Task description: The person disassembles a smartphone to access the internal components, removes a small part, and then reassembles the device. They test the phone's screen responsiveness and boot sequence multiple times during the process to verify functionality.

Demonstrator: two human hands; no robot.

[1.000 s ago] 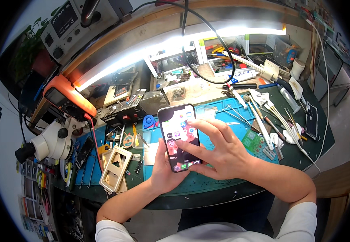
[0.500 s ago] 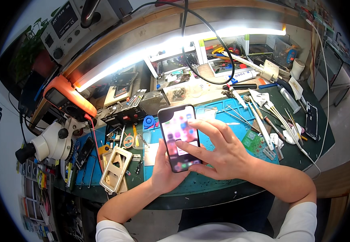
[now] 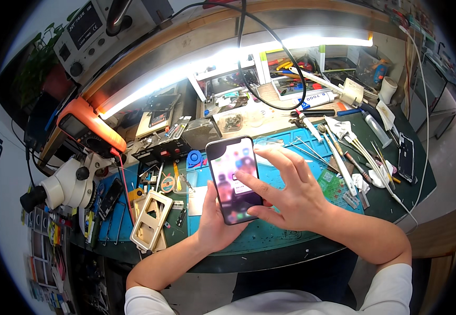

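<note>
My left hand (image 3: pixel 215 226) is closed around the lower left side of a smartphone (image 3: pixel 228 197), which it holds up over the bench. The phone's screen is lit, with blurred app icons and a pale pop-up box near its middle. My right hand (image 3: pixel 293 191) is over the phone's right side, fingers spread apart and nothing gripped in them. Its index fingertip lies over the pop-up area; whether it presses the glass I cannot tell. The thumb is by the lower right of the screen. Beneath both hands lies a blue work mat (image 3: pixel 270 236).
Left of the phone lie a beige frame-shaped holder (image 3: pixel 152 220), a microscope (image 3: pixel 62 186) and an orange multimeter (image 3: pixel 91 128). On the right are a green circuit board (image 3: pixel 333 184), several tweezers and brushes, a syringe (image 3: pixel 377 130) and a black phone frame (image 3: pixel 406 157). A black cable (image 3: pixel 304 79) loops down behind.
My right index finger has shifted slightly up and right across the screen, and the thumb has come away from the phone's lower edge. My left hand and the phone have stayed put.
</note>
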